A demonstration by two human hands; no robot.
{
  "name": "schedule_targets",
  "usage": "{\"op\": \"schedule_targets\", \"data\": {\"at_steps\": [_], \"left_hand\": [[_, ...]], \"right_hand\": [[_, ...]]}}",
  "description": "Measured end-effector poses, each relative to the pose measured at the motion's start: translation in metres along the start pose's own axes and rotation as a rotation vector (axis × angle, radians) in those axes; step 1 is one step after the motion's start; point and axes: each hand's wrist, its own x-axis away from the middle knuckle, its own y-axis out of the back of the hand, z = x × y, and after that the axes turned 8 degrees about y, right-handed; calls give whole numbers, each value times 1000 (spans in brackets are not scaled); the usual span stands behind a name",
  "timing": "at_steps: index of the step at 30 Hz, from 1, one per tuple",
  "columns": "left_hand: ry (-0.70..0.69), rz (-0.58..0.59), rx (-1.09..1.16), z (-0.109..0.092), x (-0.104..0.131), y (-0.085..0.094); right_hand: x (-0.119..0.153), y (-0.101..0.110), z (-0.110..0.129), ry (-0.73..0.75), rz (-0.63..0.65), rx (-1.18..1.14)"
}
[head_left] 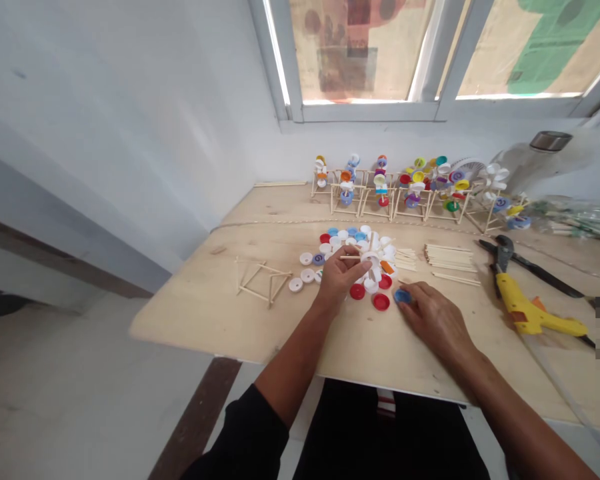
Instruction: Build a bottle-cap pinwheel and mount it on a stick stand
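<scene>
While our left hand (337,275) pinches the white cap wheel (371,260) between its fingers, midway between the table's (190,310) front and back edges, squeezing too hard could snap a weakly fixed stick joint. Our right hand (437,315) pinches a blue cap (403,297) in its fingers, nearer the front edge; a slack hold might let it slip away. Toward the left edge sits the stick frame (254,292), which a careless elbow sweep could crush.
</scene>
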Motion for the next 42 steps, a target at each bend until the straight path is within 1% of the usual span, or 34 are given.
{"op": "schedule_targets", "data": {"at_steps": [3,7,9,11,15,21,29,33,37,42], "left_hand": [[5,18,15,0,1,0],[19,9,10,2,1,0],[29,-6,-3,4,0,1],[43,-14,-9,6,-1,2],[68,-20,-2,8,-2,3],[78,-6,-3,6,0,1],[109,1,6,5,0,0],[112,15,14,5,0,0],[110,22,-9,6,1,0],[113,22,-15,6,1,0]], "right_hand": [[-1,3,-6,-22,-74,-144],[-7,19,-10,-166,-242,-478],[-12,27,-9,-240,-267,-661],[-17,31,-7,-272,-267,-809],[-24,29,-2,-278,-267,-963],[-28,23,2,-267,-251,-1038],[-29,19,2,-148,-265,-889],[-30,18,4,-123,-285,-813],[-29,17,3,-111,-281,-803],[-27,11,1,-121,-263,-858]]}}
